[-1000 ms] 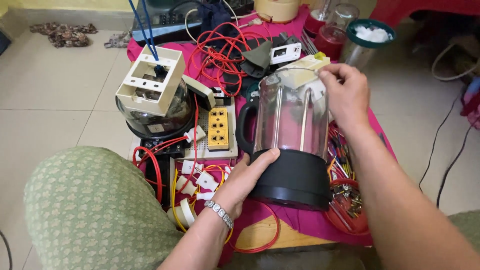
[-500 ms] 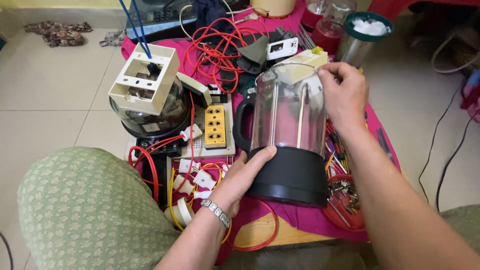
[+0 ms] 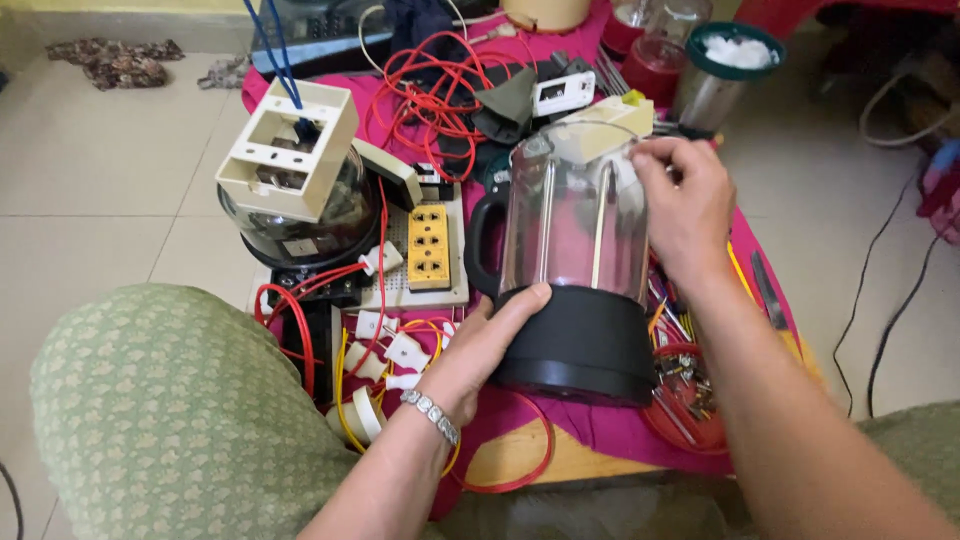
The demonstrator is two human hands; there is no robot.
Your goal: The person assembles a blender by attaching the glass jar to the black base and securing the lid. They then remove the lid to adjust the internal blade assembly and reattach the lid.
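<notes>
**Blender jar being steadied at base and rim**

The clear blender jar (image 3: 575, 225) is standing upright on the pink-covered desk (image 3: 610, 430), just right of the yellow socket board (image 3: 428, 247). The left hand (image 3: 480, 345) is clasping its black base (image 3: 580, 340); the right hand (image 3: 685, 215) is gripping the rim. The walls look smooth, rigid and probably slippery, so the weightier base and the black handle (image 3: 482, 245) seem the safer holds.

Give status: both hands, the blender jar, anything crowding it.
Left hand braces black base of clear blender jar. Right hand grips jar's rim. Jar upright on pink cloth. Red wires and yellow socket board crowd close.
</notes>
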